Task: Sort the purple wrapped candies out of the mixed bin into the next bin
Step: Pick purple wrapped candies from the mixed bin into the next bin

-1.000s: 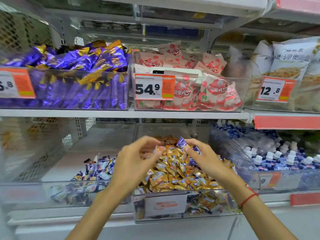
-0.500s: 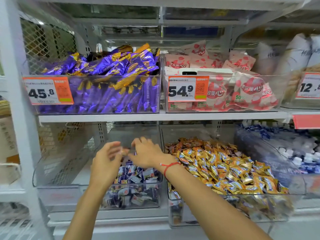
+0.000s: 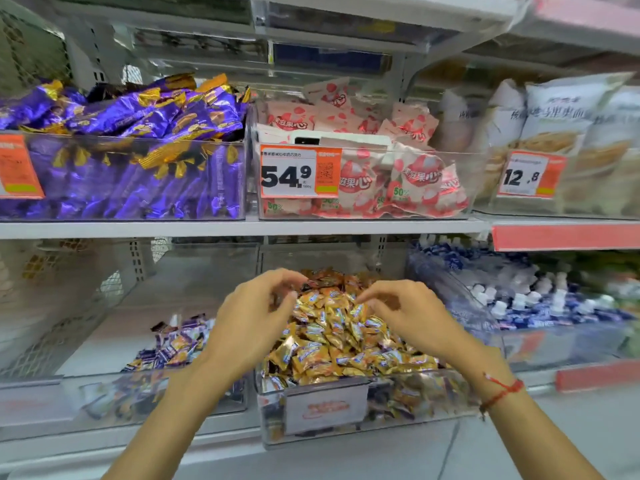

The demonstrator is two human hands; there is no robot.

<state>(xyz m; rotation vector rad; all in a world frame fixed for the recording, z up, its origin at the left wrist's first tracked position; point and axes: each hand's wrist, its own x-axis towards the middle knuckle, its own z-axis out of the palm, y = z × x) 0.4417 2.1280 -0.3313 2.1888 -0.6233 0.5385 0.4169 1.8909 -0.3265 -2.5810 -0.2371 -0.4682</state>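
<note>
So, back over the mixed bin (image 3: 325, 407) after dropping into the next bin (image 3: 156, 403) half a second ago. Left hand (image 3: 256, 317) and right hand (image 3: 412, 317) hovering above the gold pile, fingers loosely curled, gripping nothing. Purple candies (image 3: 173, 344) piled left of mixed bin. Probably hunting more purple.

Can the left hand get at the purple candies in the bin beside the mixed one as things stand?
Probably yes. The left hand hovers over the mixed bin near the shared wall, holding nothing, and the neighbouring bin is open-topped. The purple candies lie uncovered just beside its wrist.
</note>
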